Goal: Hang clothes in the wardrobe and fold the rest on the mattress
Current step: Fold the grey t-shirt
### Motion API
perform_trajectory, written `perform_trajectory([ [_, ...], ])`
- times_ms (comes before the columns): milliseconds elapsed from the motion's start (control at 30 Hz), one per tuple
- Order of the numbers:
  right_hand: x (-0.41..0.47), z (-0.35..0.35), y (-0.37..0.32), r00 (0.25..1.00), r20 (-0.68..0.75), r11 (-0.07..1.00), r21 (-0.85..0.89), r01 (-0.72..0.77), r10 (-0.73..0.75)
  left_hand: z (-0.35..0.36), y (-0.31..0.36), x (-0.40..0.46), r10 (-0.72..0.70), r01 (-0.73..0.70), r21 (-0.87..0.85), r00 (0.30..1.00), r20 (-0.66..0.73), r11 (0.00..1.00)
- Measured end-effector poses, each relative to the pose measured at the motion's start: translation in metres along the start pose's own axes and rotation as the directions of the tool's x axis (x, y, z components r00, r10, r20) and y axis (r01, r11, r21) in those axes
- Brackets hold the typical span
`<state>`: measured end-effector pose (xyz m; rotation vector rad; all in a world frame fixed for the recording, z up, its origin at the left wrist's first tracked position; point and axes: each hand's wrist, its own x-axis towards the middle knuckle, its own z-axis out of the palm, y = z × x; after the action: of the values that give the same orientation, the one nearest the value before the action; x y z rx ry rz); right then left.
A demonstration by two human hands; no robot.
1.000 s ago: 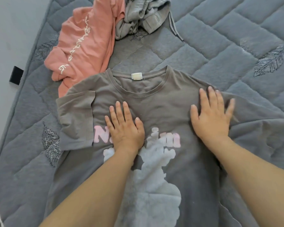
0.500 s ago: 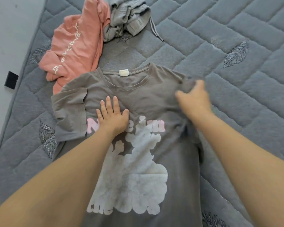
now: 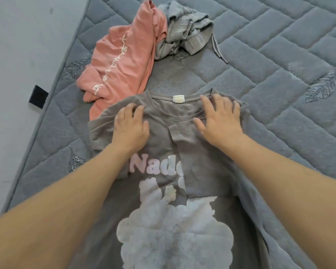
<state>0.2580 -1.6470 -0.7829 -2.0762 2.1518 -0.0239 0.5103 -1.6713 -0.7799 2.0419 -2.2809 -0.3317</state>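
I have the grey-brown T-shirt (image 3: pixel 163 136) lying face up on the quilted mattress (image 3: pixel 279 55), collar away from me, because a flat, square start gives me straight fold lines. Its right side is folded inward over the front, so the sleeve (image 3: pixel 200 162) lies across the chest and covers the end of the pink lettering.

My right hand (image 3: pixel 219 121) lies on that folded shoulder just beside the collar, fingers spread and nearly straight, gripping nothing; I judge I am pressing the fold flat so that it holds its line at the neck. My left hand (image 3: pixel 131 126) rests on the other shoulder with the fingertips bent down into the cloth. It seems to be gathering or pinning the fabric rather than truly clutching it, though I cannot tell whether any cloth is caught beneath the fingers. That shoulder and its short sleeve are unfolded, spread out toward the mattress edge.

The salmon-pink garment (image 3: pixel 120 63) and the crumpled light grey garment (image 3: pixel 184 33) lie in a heap beyond the collar, just past the shirt, the pink one touching its left shoulder. I reckon they are waiting their turn there, out of the folding space.

The matching left fold looks to be next.
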Motion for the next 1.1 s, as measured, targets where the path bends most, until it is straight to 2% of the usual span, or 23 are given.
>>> perform_trajectory([
  [67,0.015,0.006,0.0,0.99,0.028,0.988,-0.076,0.138,-0.136,0.005,0.003,0.034,0.012,-0.013,0.031,1.0,0.028,0.999],
  [167,0.023,0.01,0.012,0.993,0.04,0.985,-0.127,0.112,-0.108,0.036,0.008,0.052,-0.053,0.036,0.125,0.989,0.136,0.992],
  [300,0.024,0.009,0.051,0.972,0.025,0.954,-0.186,0.236,-0.235,0.069,-0.002,0.048,-0.018,0.022,0.206,1.0,-0.025,0.978],
  [433,0.038,-0.019,0.096,0.997,-0.077,0.983,-0.184,-0.024,0.01,0.071,-0.004,0.05,0.01,0.011,0.229,0.996,-0.088,0.973],
  [467,0.042,-0.021,0.1,0.995,-0.094,0.989,-0.144,-0.042,0.028,0.071,-0.004,0.049,0.016,0.005,0.217,0.995,-0.096,0.976],
  [600,0.046,0.006,0.058,0.999,-0.031,0.999,0.02,0.033,-0.033,0.07,-0.003,0.048,0.01,0.013,0.168,0.99,-0.139,0.986],
  [700,0.042,0.031,0.043,0.993,-0.103,0.994,0.103,-0.045,0.055,0.072,-0.004,0.05,0.014,0.007,0.114,0.983,-0.185,0.993],
  [833,0.044,0.042,0.051,0.979,-0.201,0.969,0.247,0.018,0.033,0.072,-0.007,0.064,0.033,-0.003,0.106,0.958,-0.286,0.994],
  [967,0.045,0.039,0.053,0.979,-0.194,0.928,0.374,0.012,0.065,0.071,-0.008,0.073,0.09,-0.043,0.145,0.938,-0.334,0.988],
  [1033,0.054,0.029,0.058,0.984,-0.177,0.948,0.319,0.023,0.035,0.067,-0.002,0.07,0.077,-0.026,0.157,0.941,-0.329,0.987],
  [1100,0.065,0.006,0.058,0.987,-0.158,0.986,0.167,0.009,0.017,0.056,0.004,0.066,0.031,0.008,0.128,0.952,-0.305,0.992],
])
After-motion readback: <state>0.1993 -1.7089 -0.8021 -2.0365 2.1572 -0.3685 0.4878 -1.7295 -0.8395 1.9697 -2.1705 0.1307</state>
